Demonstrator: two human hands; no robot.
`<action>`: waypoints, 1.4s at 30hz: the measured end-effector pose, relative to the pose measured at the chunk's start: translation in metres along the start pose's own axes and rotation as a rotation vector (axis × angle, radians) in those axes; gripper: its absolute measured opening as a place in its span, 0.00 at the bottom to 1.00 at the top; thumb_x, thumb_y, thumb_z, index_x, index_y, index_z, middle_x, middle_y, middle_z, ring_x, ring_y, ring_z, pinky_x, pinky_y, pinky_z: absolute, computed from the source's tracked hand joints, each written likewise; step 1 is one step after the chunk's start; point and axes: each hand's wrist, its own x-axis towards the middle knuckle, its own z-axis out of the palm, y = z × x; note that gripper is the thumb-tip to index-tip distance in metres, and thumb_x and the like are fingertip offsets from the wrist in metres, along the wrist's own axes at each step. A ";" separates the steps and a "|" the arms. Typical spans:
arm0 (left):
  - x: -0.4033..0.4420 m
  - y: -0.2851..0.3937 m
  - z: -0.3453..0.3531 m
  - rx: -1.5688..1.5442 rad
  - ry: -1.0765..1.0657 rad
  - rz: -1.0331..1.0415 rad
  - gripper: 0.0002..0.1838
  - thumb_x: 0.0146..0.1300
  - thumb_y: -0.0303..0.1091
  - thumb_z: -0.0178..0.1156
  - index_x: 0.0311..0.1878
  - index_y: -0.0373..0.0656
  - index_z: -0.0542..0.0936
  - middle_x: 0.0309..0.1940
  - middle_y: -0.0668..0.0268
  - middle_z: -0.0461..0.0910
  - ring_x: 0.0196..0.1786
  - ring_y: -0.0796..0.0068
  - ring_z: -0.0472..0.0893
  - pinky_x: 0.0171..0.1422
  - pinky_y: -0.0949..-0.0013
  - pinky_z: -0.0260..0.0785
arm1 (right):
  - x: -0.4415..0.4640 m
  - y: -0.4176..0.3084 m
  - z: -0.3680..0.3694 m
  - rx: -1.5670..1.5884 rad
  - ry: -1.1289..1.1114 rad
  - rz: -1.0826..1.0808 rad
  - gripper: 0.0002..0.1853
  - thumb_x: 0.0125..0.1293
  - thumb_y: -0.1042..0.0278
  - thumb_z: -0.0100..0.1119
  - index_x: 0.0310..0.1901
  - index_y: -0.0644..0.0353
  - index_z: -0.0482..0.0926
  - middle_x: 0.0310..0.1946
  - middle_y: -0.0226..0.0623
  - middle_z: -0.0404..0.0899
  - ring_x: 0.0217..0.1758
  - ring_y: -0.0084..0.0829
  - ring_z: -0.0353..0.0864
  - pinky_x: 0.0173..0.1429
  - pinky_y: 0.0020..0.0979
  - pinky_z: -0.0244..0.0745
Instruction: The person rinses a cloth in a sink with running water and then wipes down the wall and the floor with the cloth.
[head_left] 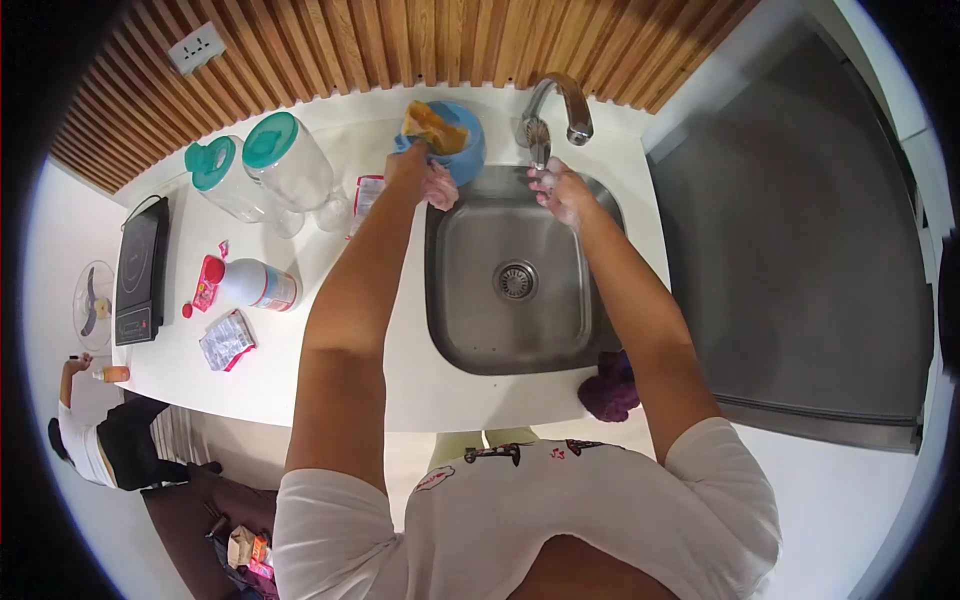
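**Busy spot behind the sink (475, 310)**

Had the left hand (405, 170) at the blue bowl (472, 140) behind the sink's left corner, likely steadying it. Fingers curled in, but couldn't tell whether gripping rim, yellowish piece (433, 130) or pink cloth (440, 187). Held sudsy right hand (568, 197) beneath the tap (578, 115), part-curled; couldn't tell any grip.

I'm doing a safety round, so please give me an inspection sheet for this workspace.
Surface: white counter; steel sink with no dishes in it.
Job's things: blue bowl behind the sink, orange-yellow item on it; pink item beside the bowl.
Clutter: teal-lidded jars, white bottle, opened packet; purple cloth at the front edge.
Hands: left at the bowl; right, sudsy, below the tap; exact grips unclear.
Cables: thin dark cord by the hotplate.
Surroundings: another person beyond the counter's left end.
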 end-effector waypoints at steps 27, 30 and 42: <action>-0.110 -0.017 -0.031 -0.204 0.011 0.086 0.29 0.52 0.26 0.58 0.58 0.33 0.61 0.39 0.58 0.74 0.38 0.69 0.77 0.39 0.67 0.72 | 0.077 0.093 0.033 -0.734 -0.318 0.857 0.05 0.61 0.68 0.53 0.32 0.58 0.70 0.16 0.32 0.68 0.15 0.23 0.66 0.12 0.25 0.58; -0.124 -0.018 -0.041 -0.183 -0.062 0.146 0.26 0.53 0.26 0.57 0.56 0.33 0.64 0.42 0.58 0.74 0.41 0.69 0.76 0.46 0.68 0.71 | 0.077 0.082 0.047 -1.026 -0.359 0.575 0.03 0.57 0.75 0.55 0.33 0.60 0.70 0.19 0.35 0.73 0.18 0.23 0.71 0.16 0.27 0.65; -0.167 -0.009 -0.070 -0.080 -0.091 -0.012 0.28 0.54 0.30 0.57 0.59 0.33 0.63 0.45 0.59 0.74 0.46 0.70 0.74 0.49 0.70 0.68 | 0.043 0.039 0.016 -0.738 -0.394 0.466 0.05 0.58 0.75 0.49 0.31 0.60 0.77 0.20 0.32 0.74 0.16 0.21 0.69 0.19 0.26 0.66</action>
